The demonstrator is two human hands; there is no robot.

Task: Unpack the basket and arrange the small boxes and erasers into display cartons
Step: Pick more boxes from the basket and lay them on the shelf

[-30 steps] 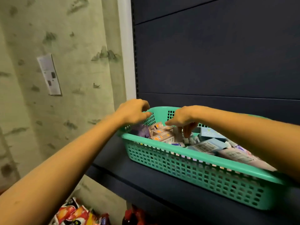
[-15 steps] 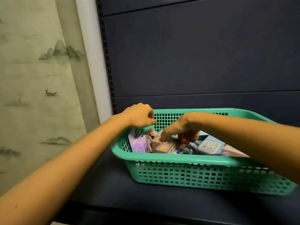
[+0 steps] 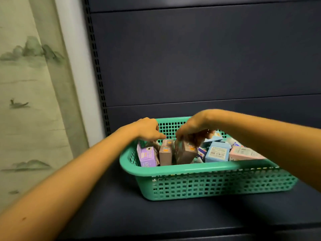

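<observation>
1. Two bare hands reach into a green basket (image 3: 208,186) that sits on a dark shelf (image 3: 156,214), close to its back panel (image 3: 191,58).
2. Right hand (image 3: 192,127): its fingers are curled down round the top of a tilted brown box (image 3: 185,152) and grip it. The fingertips are blurred.
3. Left hand (image 3: 147,129): it hovers over the basket's left end with fingers curled under and the forefinger pointing toward an upright brown box (image 3: 165,152). Whether it holds anything cannot be told.
4. Basket: moulded plastic with a smooth rolled rim, rounded corners and walls pierced by a grid of small square holes.
5. Contents: small cardboard boxes packed loosely. A purple box (image 3: 146,155) stands at the left end and the two brown ones beside it. A blue box (image 3: 217,152) with a printed label and a pink box (image 3: 243,153) lie to the right.
6. Shelf and panel are matt dark blue. Pale green wallpaper (image 3: 26,84) with a faint landscape print is at the left.
</observation>
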